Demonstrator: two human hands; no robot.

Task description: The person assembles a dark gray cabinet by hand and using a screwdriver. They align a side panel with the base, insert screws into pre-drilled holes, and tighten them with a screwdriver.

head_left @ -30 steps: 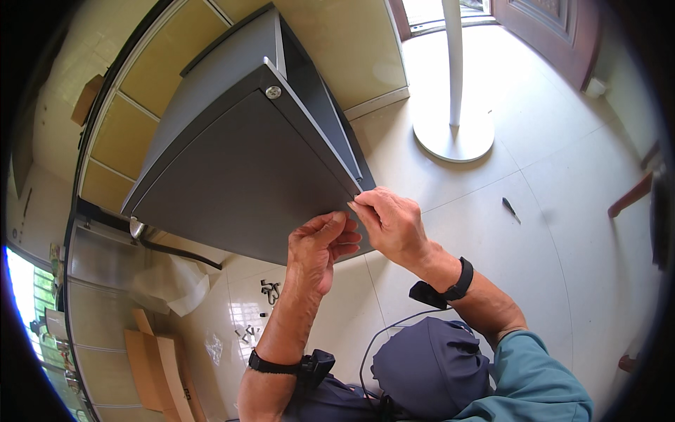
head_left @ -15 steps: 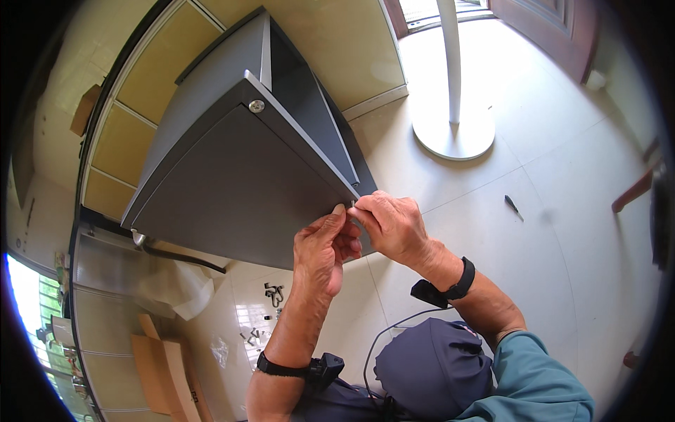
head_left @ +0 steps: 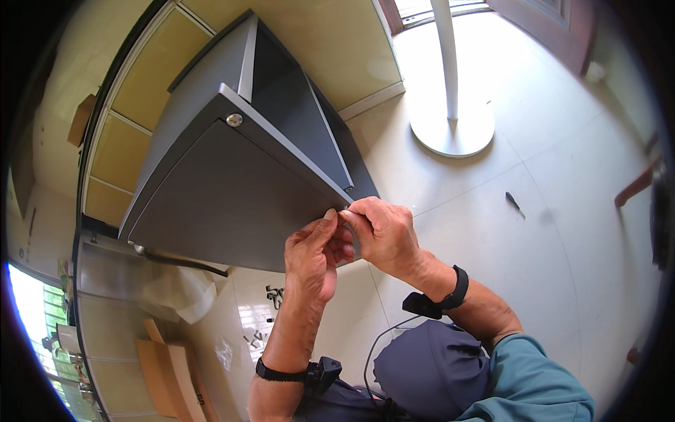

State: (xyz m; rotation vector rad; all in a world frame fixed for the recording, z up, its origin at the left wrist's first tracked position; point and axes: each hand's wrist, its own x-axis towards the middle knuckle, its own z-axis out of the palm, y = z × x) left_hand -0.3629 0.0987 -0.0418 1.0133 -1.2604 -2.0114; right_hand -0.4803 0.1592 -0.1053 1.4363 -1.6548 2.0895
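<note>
A dark grey piece of furniture with a flat panel (head_left: 211, 190) and open compartments (head_left: 292, 105) behind it stands before me. A round silver fitting (head_left: 234, 120) sits at the panel's upper corner. At the right corner my two hands meet. My right hand (head_left: 387, 235) pinches with thumb and forefinger at the panel's edge; a tiny metallic piece barely shows there, too small to name. My left hand (head_left: 309, 257) touches the same corner from below, its thumb and forefinger closed close to the right fingertips, the other fingers curled. What lies between its fingers is hidden.
A screwdriver (head_left: 514, 202) lies on the tiled floor to the right, near a white round stand base (head_left: 450, 137). Dark brackets (head_left: 273, 295) and small hardware lie left of my left forearm. A cardboard box (head_left: 165, 369) and plastic wrapping (head_left: 186, 292) are lower left.
The panel's fitted corner has shifted left and slightly down. Both hands have moved a little left with the right corner, still pinching there.
</note>
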